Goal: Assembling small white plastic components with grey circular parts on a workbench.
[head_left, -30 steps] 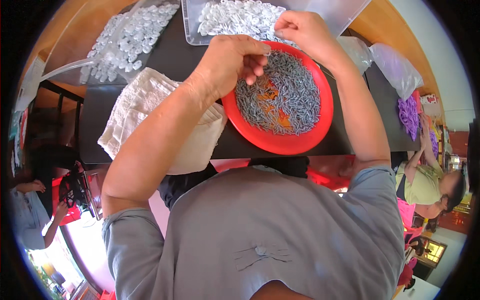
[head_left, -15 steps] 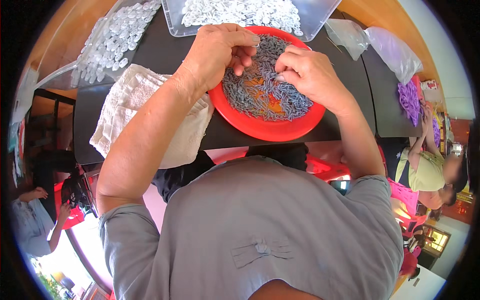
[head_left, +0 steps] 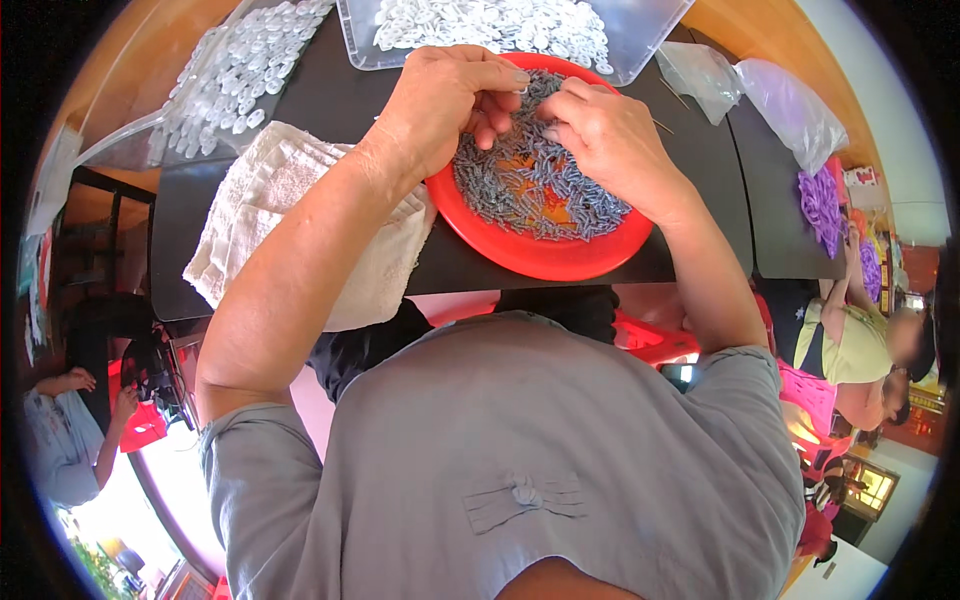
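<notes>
Over the far left rim of a red basin [head_left: 545,262], my left hand [head_left: 447,105] is closed in a pinch, with a small white plastic piece at its thumb and fingertip. My right hand [head_left: 612,140] hovers above the basin, thumb and fingers closed together; what they hold, if anything, is too small to make out. Small grey screw-like pieces [head_left: 590,205] heap up inside the basin, and its orange-looking bottom shows through in the middle. Between the two hands there is a narrow gap.
Behind the basin stands a clear bin [head_left: 640,62] of white plastic pieces. More white pieces [head_left: 235,85] lie on a clear bag at far left. A folded cream towel [head_left: 365,280] sits under my left forearm. Plastic bags [head_left: 790,110] and purple items [head_left: 820,215] lie right; other people sit either side.
My right hand has lifted from the grey pieces and moved up and left, closer to my left hand. The left hand keeps its pinch; the whole view has shifted slightly.
</notes>
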Motion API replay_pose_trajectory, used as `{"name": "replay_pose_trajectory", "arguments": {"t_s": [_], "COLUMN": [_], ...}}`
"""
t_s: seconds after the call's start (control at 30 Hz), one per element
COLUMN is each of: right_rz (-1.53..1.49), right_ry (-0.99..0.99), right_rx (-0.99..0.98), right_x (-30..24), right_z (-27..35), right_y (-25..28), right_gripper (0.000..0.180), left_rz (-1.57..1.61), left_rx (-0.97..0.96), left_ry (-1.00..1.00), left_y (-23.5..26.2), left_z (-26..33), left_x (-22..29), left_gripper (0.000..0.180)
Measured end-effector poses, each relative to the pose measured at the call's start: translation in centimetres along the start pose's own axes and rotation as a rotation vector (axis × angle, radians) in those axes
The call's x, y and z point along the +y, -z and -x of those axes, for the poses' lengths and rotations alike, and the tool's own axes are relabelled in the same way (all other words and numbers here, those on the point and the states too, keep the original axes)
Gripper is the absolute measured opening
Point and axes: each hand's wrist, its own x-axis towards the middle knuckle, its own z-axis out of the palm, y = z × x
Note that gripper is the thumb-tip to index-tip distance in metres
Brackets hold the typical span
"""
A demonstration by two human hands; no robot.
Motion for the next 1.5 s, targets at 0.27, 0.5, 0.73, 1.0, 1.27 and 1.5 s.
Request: {"name": "replay_pose_trajectory", "arguments": {"t_s": [0.27,0.5,0.73,1.0,1.27,1.5], "right_rz": [-0.055,-0.153,-0.916,-1.297,-1.305,-1.141], "right_ry": [0.035,-0.01,-0.307,-0.436,-0.473,-0.418], "right_rx": [0.063,0.077,-0.013,0.181,0.234,0.308], "right_x": [0.3,0.4,0.9,-0.1,-1.3,-1.5], "right_z": [-0.4,-0.3,0.7,-1.1,-2.3,-2.2], "right_y": [-0.2,0.0,2.0,2.4,1.6,0.9], "right_gripper": [0.006,0.012,0.013,0.014,0.013,0.012], "left_rz": [0.01,0.005,-0.051,-0.002,0.207,0.229], "left_rx": [-0.007,-0.023,-0.056,-0.108,-0.113,-0.133], "left_ry": [-0.002,-0.019,0.0,0.04,0.063,0.065], "left_y": [0.2,0.2,-0.2,-0.9,-0.5,-0.1], "left_z": [0.1,-0.2,0.2,0.6,0.5,0.1], "left_x": [-0.1,-0.3,-0.1,0.2,0.2,-0.1], "left_gripper": [0.013,0.013,0.013,0.014,0.016,0.016]}}
